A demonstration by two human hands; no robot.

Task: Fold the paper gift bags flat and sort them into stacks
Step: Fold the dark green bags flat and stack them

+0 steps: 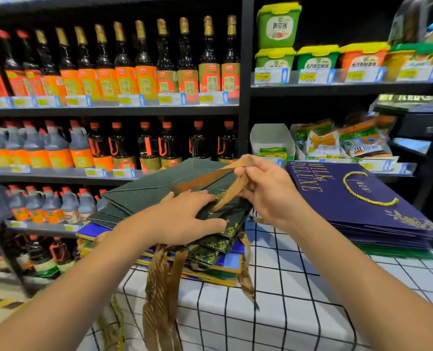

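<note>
Green bag (159, 188) under flat left hand (185, 219), right hand (268, 191) pinching ribbon (231, 191)

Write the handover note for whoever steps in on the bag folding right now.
Left hand: flat on the top dark green bag, pressing it onto the mixed pile.
Right hand: pinching that bag's gold ribbon handle.
Done: a purple bag stack lies flat at the right on the checked tablecloth.
Left: tuck the ribbon in, then sort the mixed green and blue pile.
</note>
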